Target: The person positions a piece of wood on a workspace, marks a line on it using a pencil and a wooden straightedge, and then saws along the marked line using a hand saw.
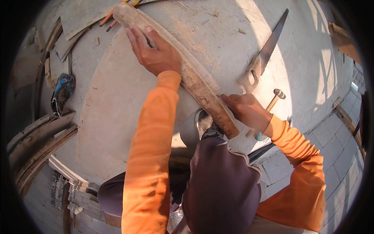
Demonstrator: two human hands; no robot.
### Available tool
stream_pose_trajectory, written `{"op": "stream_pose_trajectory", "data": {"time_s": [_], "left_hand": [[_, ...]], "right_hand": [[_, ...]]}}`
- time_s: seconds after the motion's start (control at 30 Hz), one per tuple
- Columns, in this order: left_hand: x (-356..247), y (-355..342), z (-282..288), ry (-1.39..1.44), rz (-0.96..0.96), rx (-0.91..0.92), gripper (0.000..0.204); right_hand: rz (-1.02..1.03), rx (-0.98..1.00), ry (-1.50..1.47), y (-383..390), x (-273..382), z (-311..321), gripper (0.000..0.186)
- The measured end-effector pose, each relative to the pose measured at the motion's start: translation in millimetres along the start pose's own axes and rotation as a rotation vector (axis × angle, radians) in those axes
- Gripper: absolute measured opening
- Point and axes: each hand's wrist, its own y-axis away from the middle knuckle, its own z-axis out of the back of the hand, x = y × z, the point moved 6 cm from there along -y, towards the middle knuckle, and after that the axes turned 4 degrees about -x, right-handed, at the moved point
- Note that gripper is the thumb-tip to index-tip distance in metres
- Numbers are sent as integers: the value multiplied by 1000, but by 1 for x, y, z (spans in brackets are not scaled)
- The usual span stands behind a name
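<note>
A long, worn wooden plank (194, 85) runs slantwise from the upper left to my knee, with a second, shorter wooden strip (200, 74) along its far side. My left hand (157, 52) grips the plank toward its far end, fingers and thumb over the wood. At the strip's near end is my right hand (247, 109), its fingers pinched together; whatever they hold is mostly hidden. Just right of that hand lies a hammer (273, 102) with a wooden handle. Beyond it rests a handsaw (265, 54), its toothed blade pointing away.
Orange-handled tools (110, 16) lie by the plank's far end. A crumpled blue and black packet (62, 93) sits at left, above stacked curved boards (43, 144). Part of a teal round object (260, 136) shows below my right hand. Grey blocks (335, 144) line the right side.
</note>
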Motion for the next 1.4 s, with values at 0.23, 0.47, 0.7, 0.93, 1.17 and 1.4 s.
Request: {"op": "stream_pose_trajectory", "data": {"time_s": [0.23,0.47,0.7,0.93,1.17,1.4], "left_hand": [[-2,-1,1,-6,22,4,57],[-4,1,-2,32,53,11,61],[2,-2,0,31,22,-20,55],[3,-1,0,24,4,-24,55],[2,-1,0,37,-3,-40,53],[4,-1,0,46,2,-34,56]], "right_hand": [[-9,-473,-26,-103,-4,74,17],[68,-720,17,-239,-3,92,22],[107,-703,93,-268,3,106,26],[41,-595,145,-278,18,114,19],[167,-626,48,-295,15,113,20],[244,-818,74,-287,5,107,20]]}}
